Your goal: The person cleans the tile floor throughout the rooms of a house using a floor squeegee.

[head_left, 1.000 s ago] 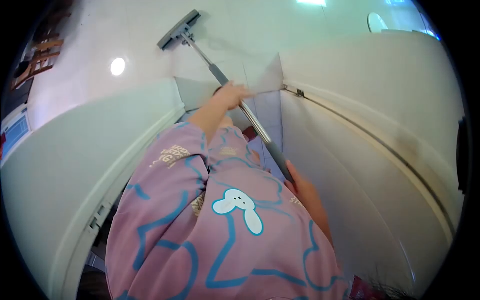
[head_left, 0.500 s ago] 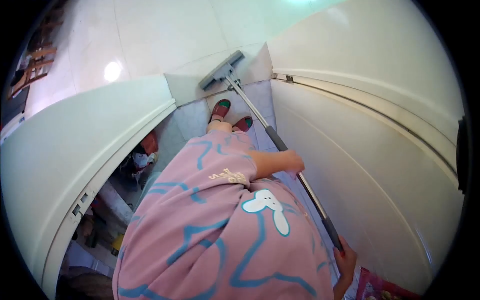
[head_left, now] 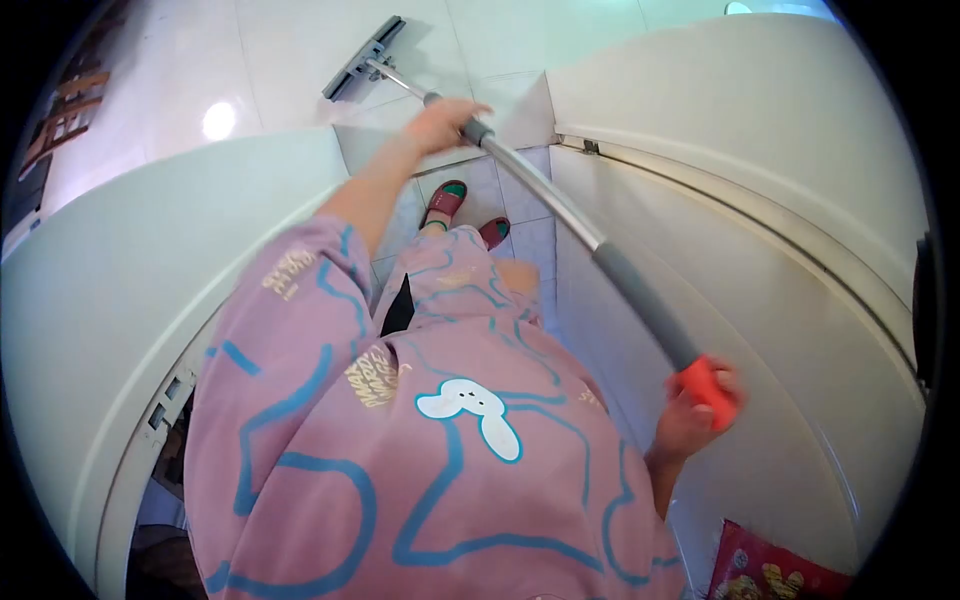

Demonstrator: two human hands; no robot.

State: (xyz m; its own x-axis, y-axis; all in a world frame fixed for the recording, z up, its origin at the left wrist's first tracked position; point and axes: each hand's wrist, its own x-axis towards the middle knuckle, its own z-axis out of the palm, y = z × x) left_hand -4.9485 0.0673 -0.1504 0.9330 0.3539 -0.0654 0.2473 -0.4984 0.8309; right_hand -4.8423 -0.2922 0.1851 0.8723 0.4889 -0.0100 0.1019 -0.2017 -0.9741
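A long mop (head_left: 548, 190) slants from the upper left to the lower right, its flat grey head (head_left: 364, 60) on the light tiled floor beyond the doorway. My left hand (head_left: 447, 124) is closed round the grey upper grip near the head, with the forearm reaching out from the pink sleeve. Near the other end, my right hand (head_left: 703, 405) is wrapped round the red end cap of the handle. Below the pole, two feet in dark red slippers (head_left: 446, 199) stand on the tiles.
White curved panels flank me, one at the left (head_left: 150, 260) and one at the right (head_left: 760, 150). A floor sill (head_left: 500, 115) crosses between them. At the lower right lies a red packet (head_left: 765, 570). Wooden chairs (head_left: 75, 110) stand at the far left.
The mop head has moved from the sill out onto the far floor. Both hands have moved forward with the pole, and the red end cap now shows.
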